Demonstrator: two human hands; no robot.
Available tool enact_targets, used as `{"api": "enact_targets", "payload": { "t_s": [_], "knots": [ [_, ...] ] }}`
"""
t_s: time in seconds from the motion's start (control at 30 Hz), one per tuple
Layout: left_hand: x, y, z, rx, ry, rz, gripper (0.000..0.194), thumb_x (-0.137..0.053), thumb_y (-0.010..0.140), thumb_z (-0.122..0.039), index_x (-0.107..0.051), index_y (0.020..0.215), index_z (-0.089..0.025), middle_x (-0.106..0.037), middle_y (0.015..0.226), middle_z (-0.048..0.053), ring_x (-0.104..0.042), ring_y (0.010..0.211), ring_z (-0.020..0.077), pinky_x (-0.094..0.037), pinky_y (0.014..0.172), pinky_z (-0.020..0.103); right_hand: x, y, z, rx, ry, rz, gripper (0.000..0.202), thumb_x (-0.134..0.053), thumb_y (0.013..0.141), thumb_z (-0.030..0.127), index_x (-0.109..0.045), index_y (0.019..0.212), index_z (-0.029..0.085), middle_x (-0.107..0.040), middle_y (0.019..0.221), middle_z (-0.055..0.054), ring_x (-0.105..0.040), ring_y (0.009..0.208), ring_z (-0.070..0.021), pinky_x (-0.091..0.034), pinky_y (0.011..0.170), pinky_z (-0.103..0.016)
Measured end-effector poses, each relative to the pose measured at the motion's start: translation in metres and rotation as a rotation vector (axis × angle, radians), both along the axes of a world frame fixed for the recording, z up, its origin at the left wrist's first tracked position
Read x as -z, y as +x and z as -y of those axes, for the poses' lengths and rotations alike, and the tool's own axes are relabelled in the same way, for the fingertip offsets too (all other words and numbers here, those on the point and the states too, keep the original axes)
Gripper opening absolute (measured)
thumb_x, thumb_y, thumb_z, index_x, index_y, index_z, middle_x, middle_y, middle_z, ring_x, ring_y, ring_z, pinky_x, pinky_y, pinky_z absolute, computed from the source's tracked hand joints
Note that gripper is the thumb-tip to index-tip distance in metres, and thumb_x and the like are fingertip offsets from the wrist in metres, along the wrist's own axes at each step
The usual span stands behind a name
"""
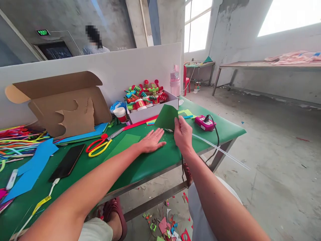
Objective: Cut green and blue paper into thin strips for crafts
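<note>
My right hand (pixel 183 134) pinches a sheet of dark green paper (pixel 165 117) by its right edge, holding it raised above the table. Flat on the green tabletop lies my left hand (pixel 151 141), fingers stretched out and holding nothing. Beside its wrist is another piece of green paper (pixel 127 142). Scissors (pixel 100 144) with red and yellow handles rest farther left. Thin clear sticks (pixel 222 152) stick out past the table edge from behind my right hand; whether it touches them I cannot tell.
A white box (pixel 152 113) of colourful paper-cup crafts stands at the back. Paper cups (pixel 120 114), a cut cardboard box (pixel 70 107), a phone (pixel 67 162), blue paper (pixel 37 167) and pipe cleaners (pixel 20 144) are leftward. A pink power strip (pixel 204 123) sits right. Scraps litter the floor.
</note>
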State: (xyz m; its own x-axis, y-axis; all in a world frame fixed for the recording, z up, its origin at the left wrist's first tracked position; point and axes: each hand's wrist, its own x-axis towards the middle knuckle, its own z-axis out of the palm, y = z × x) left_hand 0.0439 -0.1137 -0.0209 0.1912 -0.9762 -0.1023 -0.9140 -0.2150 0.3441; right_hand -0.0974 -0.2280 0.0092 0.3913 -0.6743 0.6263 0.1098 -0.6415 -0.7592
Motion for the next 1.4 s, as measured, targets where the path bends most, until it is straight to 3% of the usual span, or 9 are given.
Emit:
{"api": "enact_targets", "payload": {
  "t_s": [0.17,0.23,0.5,0.7,0.93,1.07,1.13,1.27,1.4],
  "knots": [
    [-0.014,-0.018,-0.039,0.283,0.019,-0.155,0.073,-0.025,0.094,-0.07,-0.035,0.151,-0.025,-0.027,0.162,0.003,-0.018,0.151,0.0241,-0.008,0.124,0.044,-0.001,-0.001,0.004,-0.038,0.01,-0.003,0.031,-0.036,0.098,0.042,-0.042,0.074,0.024,-0.032,0.056,0.007,-0.03,0.053,-0.0118,-0.028,0.053,-0.025],
    [-0.026,-0.016,-0.047,0.217,-0.027,-0.26,0.065,-0.014,0.098,-0.063,-0.045,0.146,-0.031,-0.042,0.155,-0.002,-0.033,0.145,0.0204,-0.02,0.122,0.039,-0.001,0.0,0.007,-0.039,0.044,-0.001,0.033,-0.036,0.098,0.046,-0.046,0.077,0.024,-0.033,0.057,0.007,-0.031,0.054,-0.0121,-0.03,0.053,-0.025],
    [-0.008,-0.029,0.001,0.282,0.018,0.01,0.086,-0.014,0.094,-0.07,-0.02,0.155,-0.011,-0.014,0.164,0.015,-0.008,0.152,0.0264,-0.005,0.123,0.049,0.002,0.0,0.001,-0.023,-0.011,-0.009,0.031,-0.036,0.098,0.039,-0.041,0.072,0.023,-0.031,0.056,0.007,-0.03,0.053,-0.0116,-0.027,0.053,-0.026],
    [-0.023,-0.059,-0.061,0.548,-0.002,-0.244,0.068,-0.02,0.098,-0.063,-0.038,0.15,-0.023,-0.036,0.158,0.006,-0.023,0.149,0.0242,-0.012,0.124,0.043,0.0,0.001,0.014,-0.006,0.032,0.002,0.035,-0.036,0.099,0.048,-0.055,0.086,0.022,-0.039,0.061,0.006,-0.033,0.056,-0.0125,-0.037,0.057,-0.026],
    [-0.02,-0.083,-0.053,0.264,-0.035,-0.078,0.073,-0.024,0.097,-0.062,-0.029,0.154,-0.017,-0.025,0.162,0.01,-0.014,0.151,0.0292,-0.009,0.123,0.05,0.0,-0.004,0.004,0.02,0.023,-0.068,0.034,-0.036,0.099,0.048,-0.055,0.085,0.022,-0.041,0.06,0.005,-0.035,0.055,-0.013,-0.034,0.056,-0.025],
    [-0.027,-0.096,-0.07,0.515,0.03,-0.361,0.072,-0.019,0.095,-0.068,-0.065,0.128,-0.023,-0.064,0.135,0.006,-0.048,0.136,0.0274,-0.026,0.119,0.042,0.0,-0.008,-0.002,-0.019,0.015,-0.113,0.031,-0.036,0.098,0.043,-0.049,0.078,0.023,-0.037,0.057,0.006,-0.035,0.051,-0.0125,-0.027,0.053,-0.024],
    [-0.037,-0.085,-0.078,0.393,-0.023,-0.535,0.075,-0.012,0.097,-0.065,-0.071,0.117,-0.022,-0.074,0.117,0.005,-0.062,0.12,0.0239,-0.041,0.109,0.036,-0.002,-0.007,-0.003,-0.016,0.002,-0.116,0.03,-0.036,0.098,0.042,-0.048,0.077,0.023,-0.035,0.056,0.007,-0.034,0.051,-0.0124,-0.024,0.052,-0.024],
    [-0.04,-0.042,-0.062,-0.08,-0.213,-0.242,0.073,-0.012,0.098,-0.062,-0.045,0.145,-0.017,-0.042,0.154,0.007,-0.035,0.145,0.0236,-0.027,0.119,0.039,-0.005,0.002,-0.009,0.003,-0.094,-0.104,0.032,-0.034,0.097,0.041,-0.046,0.073,0.023,-0.035,0.055,0.006,-0.032,0.052,-0.0125,-0.026,0.054,-0.025],
    [-0.019,-0.046,-0.053,-0.089,-0.041,-0.059,0.087,-0.025,0.093,-0.07,-0.027,0.152,-0.006,-0.019,0.162,0.018,-0.01,0.152,0.03,-0.007,0.123,0.049,-0.003,0.007,-0.016,-0.032,-0.201,-0.207,0.032,-0.033,0.097,0.039,-0.056,0.084,0.022,-0.045,0.057,0.004,-0.037,0.054,-0.014,-0.028,0.057,-0.025]
  ]
}}
